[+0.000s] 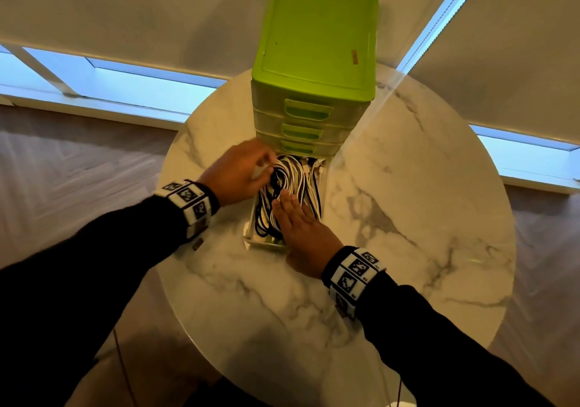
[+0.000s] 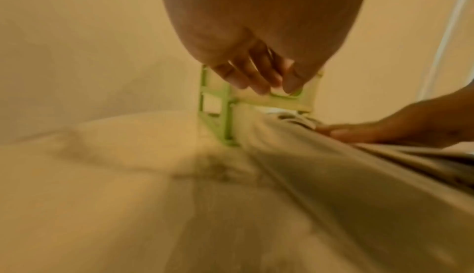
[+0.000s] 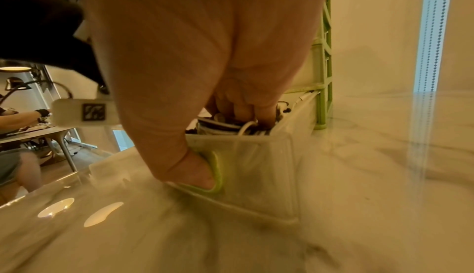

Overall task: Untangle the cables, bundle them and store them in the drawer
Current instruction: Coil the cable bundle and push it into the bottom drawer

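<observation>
A green drawer unit (image 1: 314, 45) stands at the back of the round marble table (image 1: 408, 218). Its bottom drawer (image 1: 251, 218) is pulled out toward me and packed with black and white cables (image 1: 292, 177). My right hand (image 1: 295, 218) lies flat on the cables, fingers straight. In the right wrist view its fingertips (image 3: 241, 115) press into the cables (image 3: 231, 128) and its thumb (image 3: 195, 172) rests on the drawer front's green handle (image 3: 218, 178). My left hand (image 1: 266, 168) hovers at the drawer's back left, fingers loosely bent and touching the cables. The left wrist view shows nothing between its fingers (image 2: 246, 78).
The three upper drawers (image 1: 309, 111) are closed. Bare marble lies on both sides of the open drawer and in front of it. Blinds and windows stand behind the table. In the right wrist view another person (image 3: 15, 115) sits at a far table.
</observation>
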A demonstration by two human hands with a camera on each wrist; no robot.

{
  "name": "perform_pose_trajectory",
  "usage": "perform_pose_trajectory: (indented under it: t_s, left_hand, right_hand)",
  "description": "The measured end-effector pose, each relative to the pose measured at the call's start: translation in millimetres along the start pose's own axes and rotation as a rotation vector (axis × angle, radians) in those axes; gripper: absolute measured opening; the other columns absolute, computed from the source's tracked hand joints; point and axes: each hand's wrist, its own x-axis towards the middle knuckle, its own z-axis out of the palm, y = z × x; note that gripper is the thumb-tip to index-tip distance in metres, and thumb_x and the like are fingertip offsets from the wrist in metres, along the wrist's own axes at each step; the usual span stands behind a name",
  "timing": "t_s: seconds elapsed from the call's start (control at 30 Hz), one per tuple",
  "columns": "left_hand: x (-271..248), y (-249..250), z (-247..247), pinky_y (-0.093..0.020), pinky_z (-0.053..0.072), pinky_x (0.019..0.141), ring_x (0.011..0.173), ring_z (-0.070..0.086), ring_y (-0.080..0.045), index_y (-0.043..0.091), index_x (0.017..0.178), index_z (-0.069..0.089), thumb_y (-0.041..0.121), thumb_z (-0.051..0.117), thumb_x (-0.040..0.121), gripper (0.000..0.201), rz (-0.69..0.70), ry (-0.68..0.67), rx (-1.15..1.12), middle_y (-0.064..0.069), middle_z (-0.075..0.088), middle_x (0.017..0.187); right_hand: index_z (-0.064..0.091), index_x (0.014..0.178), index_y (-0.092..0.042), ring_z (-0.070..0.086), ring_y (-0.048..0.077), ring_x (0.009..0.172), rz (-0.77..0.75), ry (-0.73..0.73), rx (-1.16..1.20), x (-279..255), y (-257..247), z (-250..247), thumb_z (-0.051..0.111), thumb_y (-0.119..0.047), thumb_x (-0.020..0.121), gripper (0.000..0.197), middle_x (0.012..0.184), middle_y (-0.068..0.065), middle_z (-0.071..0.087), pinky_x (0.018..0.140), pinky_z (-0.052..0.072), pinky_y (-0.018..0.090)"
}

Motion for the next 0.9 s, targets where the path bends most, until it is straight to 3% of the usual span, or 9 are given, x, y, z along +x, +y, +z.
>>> perform_pose_trajectory:
  t_s: [0.1, 0.17, 0.23, 0.37, 0.47, 0.53, 0.6, 0.73, 0.9]
  left_hand:
    - [-7, -22, 1, -0.036, 0.053, 0.081, 0.104, 0.054, -0.015, 0.016, 0.135, 0.042, 0.034, 0.083, 0.08, 0.07, -0.365, 0.145, -0.22, -0.005, 0.047, 0.131]
    - [3, -27, 5, -0.027, 0.049, 0.084, 0.119, 0.049, -0.013, 0.017, 0.149, 0.03, 0.033, 0.086, 0.076, 0.094, -0.427, 0.086, -0.345, -0.006, 0.037, 0.148]
    - [15, -27, 11, -0.025, 0.047, 0.087, 0.122, 0.048, -0.012, 0.015, 0.149, 0.032, 0.029, 0.086, 0.077, 0.091, -0.397, 0.075, -0.382, -0.006, 0.04, 0.148]
    - [26, -32, 10, -0.024, 0.05, 0.089, 0.112, 0.057, -0.01, 0.015, 0.137, 0.045, 0.029, 0.082, 0.081, 0.068, -0.391, 0.139, -0.366, 0.001, 0.054, 0.135]
    - [30, -38, 1, -0.023, 0.051, 0.086, 0.108, 0.059, -0.011, 0.016, 0.137, 0.047, 0.031, 0.078, 0.086, 0.062, -0.354, 0.075, -0.325, 0.001, 0.056, 0.135]
    - [32, -39, -1, -0.015, 0.049, 0.082, 0.108, 0.059, -0.008, 0.018, 0.138, 0.046, 0.031, 0.076, 0.088, 0.06, -0.358, 0.041, -0.32, 0.005, 0.057, 0.134]
    - [33, -39, 0, -0.012, 0.047, 0.079, 0.108, 0.059, -0.008, 0.018, 0.139, 0.044, 0.031, 0.074, 0.09, 0.059, -0.369, 0.035, -0.312, 0.005, 0.058, 0.135]
    - [34, -41, 2, -0.004, 0.045, 0.076, 0.108, 0.06, -0.006, 0.018, 0.137, 0.044, 0.028, 0.074, 0.09, 0.056, -0.39, 0.046, -0.337, 0.006, 0.06, 0.133]
    - [38, -43, -2, -0.011, 0.046, 0.085, 0.112, 0.061, -0.008, 0.018, 0.139, 0.044, 0.025, 0.074, 0.09, 0.058, -0.396, 0.008, -0.316, 0.002, 0.061, 0.136]
  right_hand:
    - [-0.014, 0.156, -0.006, -0.017, 0.031, 0.152, -0.002, -0.007, -0.007, 0, 1, -1, 0.055, -0.004, 0.091, 0.095, 0.163, 0.018, -0.021, 0.125, -0.003, 0.041]
    - [-0.014, 0.156, -0.006, -0.019, 0.031, 0.152, -0.003, -0.04, -0.017, 0, 0, -5, 0.058, -0.005, 0.09, 0.097, 0.163, 0.018, -0.022, 0.125, -0.005, 0.041]
    - [-0.013, 0.157, -0.006, -0.018, 0.03, 0.152, -0.002, -0.051, -0.015, 1, 2, -10, 0.059, -0.006, 0.09, 0.099, 0.163, 0.017, -0.022, 0.124, -0.006, 0.04]
    - [-0.011, 0.157, -0.006, -0.015, 0.031, 0.153, 0.009, -0.062, -0.015, 15, 10, -24, 0.063, -0.016, 0.091, 0.1, 0.164, 0.018, -0.02, 0.124, -0.002, 0.04]
    - [-0.01, 0.157, -0.006, -0.014, 0.031, 0.153, 0.024, -0.045, 0.014, 32, 17, -36, 0.068, -0.022, 0.09, 0.105, 0.164, 0.018, -0.019, 0.125, 0.0, 0.04]
    - [-0.007, 0.158, -0.006, -0.01, 0.032, 0.154, 0.027, 0.011, 0.018, 40, 24, -41, 0.065, -0.019, 0.091, 0.099, 0.165, 0.019, -0.015, 0.125, 0.001, 0.04]
    - [0.002, 0.158, -0.003, 0.001, 0.035, 0.154, 0.003, 0.103, 0.005, 40, 30, -37, 0.058, -0.015, 0.094, 0.086, 0.165, 0.022, -0.004, 0.126, 0.008, 0.043]
    - [0.036, 0.149, 0.006, 0.035, 0.038, 0.145, -0.097, 0.459, -0.05, 13, 30, -3, 0.033, -0.006, 0.097, 0.054, 0.155, 0.027, 0.035, 0.118, 0.033, 0.048]
    - [0.052, 0.138, 0.008, 0.055, 0.039, 0.13, -0.159, 0.46, -0.122, 9, 36, 0, 0.026, -0.008, 0.094, 0.054, 0.14, 0.029, 0.053, 0.104, 0.049, 0.05]
